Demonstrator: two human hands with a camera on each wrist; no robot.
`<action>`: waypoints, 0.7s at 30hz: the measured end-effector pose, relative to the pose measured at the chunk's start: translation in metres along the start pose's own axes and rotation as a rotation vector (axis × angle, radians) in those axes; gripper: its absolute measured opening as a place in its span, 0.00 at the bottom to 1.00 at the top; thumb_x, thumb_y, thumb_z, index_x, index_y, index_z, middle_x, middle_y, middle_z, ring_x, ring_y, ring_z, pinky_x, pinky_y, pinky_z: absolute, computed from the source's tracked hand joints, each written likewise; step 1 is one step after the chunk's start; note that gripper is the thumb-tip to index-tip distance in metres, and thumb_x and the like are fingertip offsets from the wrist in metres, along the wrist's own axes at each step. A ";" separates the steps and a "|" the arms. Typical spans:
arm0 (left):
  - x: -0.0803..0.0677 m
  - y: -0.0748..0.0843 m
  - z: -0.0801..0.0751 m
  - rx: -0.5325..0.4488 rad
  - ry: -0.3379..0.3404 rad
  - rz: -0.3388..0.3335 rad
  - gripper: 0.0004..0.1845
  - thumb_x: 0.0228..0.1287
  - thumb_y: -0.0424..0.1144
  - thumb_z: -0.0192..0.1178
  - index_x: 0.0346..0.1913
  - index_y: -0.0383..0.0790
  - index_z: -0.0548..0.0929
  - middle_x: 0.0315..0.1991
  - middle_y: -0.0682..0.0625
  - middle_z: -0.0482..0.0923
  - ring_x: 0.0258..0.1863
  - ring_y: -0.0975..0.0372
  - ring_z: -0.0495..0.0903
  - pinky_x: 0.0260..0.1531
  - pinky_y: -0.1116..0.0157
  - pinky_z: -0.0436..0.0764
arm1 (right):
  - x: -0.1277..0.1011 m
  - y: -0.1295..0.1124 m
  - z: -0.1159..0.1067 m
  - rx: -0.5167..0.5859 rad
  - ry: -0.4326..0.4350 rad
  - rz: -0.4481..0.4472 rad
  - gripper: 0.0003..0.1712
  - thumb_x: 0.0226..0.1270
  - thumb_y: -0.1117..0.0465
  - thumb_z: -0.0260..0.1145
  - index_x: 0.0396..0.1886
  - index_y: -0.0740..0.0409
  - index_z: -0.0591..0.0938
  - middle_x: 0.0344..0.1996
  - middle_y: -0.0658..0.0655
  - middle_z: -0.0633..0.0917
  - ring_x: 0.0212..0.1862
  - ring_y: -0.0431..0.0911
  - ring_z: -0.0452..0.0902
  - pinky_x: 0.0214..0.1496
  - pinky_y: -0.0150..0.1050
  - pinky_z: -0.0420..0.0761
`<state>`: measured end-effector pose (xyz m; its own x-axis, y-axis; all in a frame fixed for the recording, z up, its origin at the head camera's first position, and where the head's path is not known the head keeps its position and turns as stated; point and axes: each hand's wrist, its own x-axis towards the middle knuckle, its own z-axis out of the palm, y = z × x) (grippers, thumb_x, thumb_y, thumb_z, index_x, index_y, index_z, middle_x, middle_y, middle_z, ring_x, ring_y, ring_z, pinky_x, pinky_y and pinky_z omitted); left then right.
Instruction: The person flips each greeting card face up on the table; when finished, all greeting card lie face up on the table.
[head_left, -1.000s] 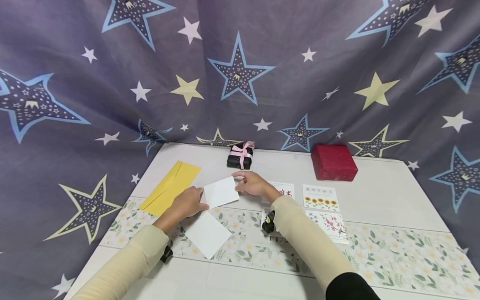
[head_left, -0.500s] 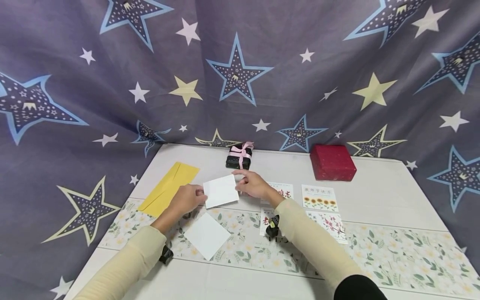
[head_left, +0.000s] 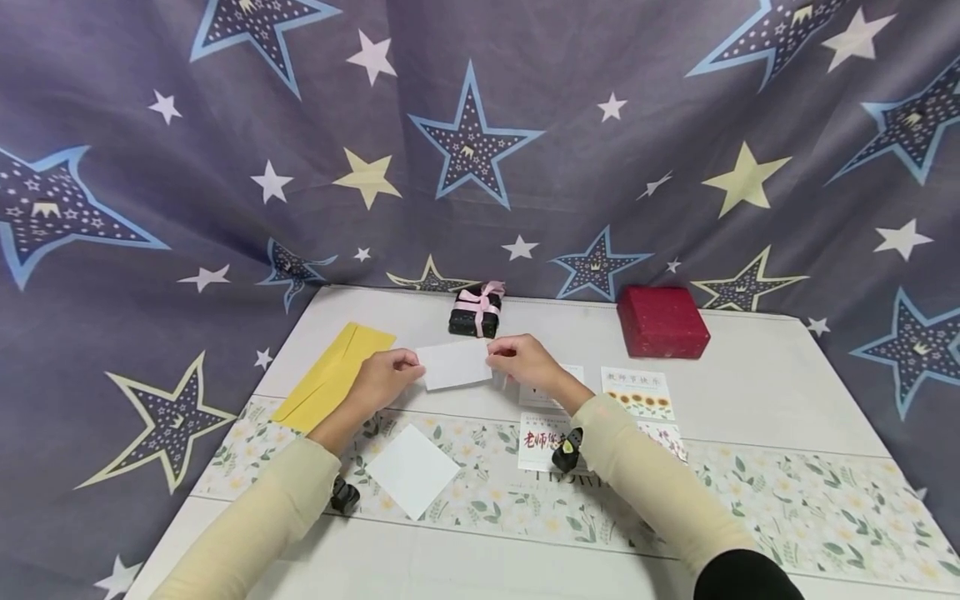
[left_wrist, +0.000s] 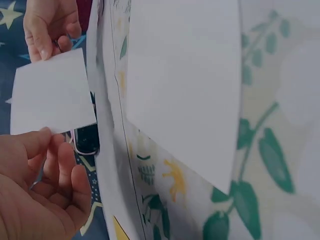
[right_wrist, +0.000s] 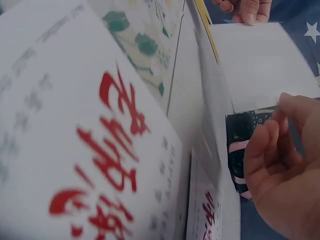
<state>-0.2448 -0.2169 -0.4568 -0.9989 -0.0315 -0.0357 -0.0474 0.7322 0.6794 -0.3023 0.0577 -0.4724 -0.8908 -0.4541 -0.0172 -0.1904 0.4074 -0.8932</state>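
Note:
A blank white card (head_left: 454, 365) is held between my two hands over the far part of the table, its plain side facing me. My left hand (head_left: 384, 379) pinches its left edge between thumb and fingers. On the opposite edge, my right hand (head_left: 528, 364) pinches the card the same way. Both grips show in the left wrist view, where the card (left_wrist: 52, 95) spans from one hand to the other. A second white card (head_left: 413, 472) lies turned cornerwise on the floral strip, nearer to me. Beside my left hand lies a yellow envelope (head_left: 335, 375).
A black gift box (head_left: 476, 313) with pink ribbon stands at the back, just beyond the held card. Right of it is a red box (head_left: 663, 322). Several printed cards lie at right, including a sunflower card (head_left: 638, 393), partly under my right arm. A star-patterned curtain (head_left: 570, 192) hangs behind.
Both hands have raised the white card and shifted it slightly right, tilting it more upright. The right forearm has moved right, showing more of the red-lettered card beneath it.

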 end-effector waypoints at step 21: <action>0.016 0.006 0.014 -0.234 -0.177 -0.029 0.16 0.74 0.45 0.61 0.54 0.39 0.88 0.44 0.46 0.88 0.38 0.64 0.84 0.43 0.64 0.85 | -0.016 0.008 -0.018 0.044 -0.071 0.026 0.16 0.78 0.56 0.60 0.52 0.59 0.88 0.34 0.59 0.89 0.31 0.40 0.82 0.36 0.35 0.83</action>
<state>-0.2605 -0.2036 -0.4637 -0.9817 0.0844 -0.1710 -0.0962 0.5549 0.8263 -0.2969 0.0828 -0.4710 -0.8633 -0.4997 -0.0714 -0.1479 0.3856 -0.9107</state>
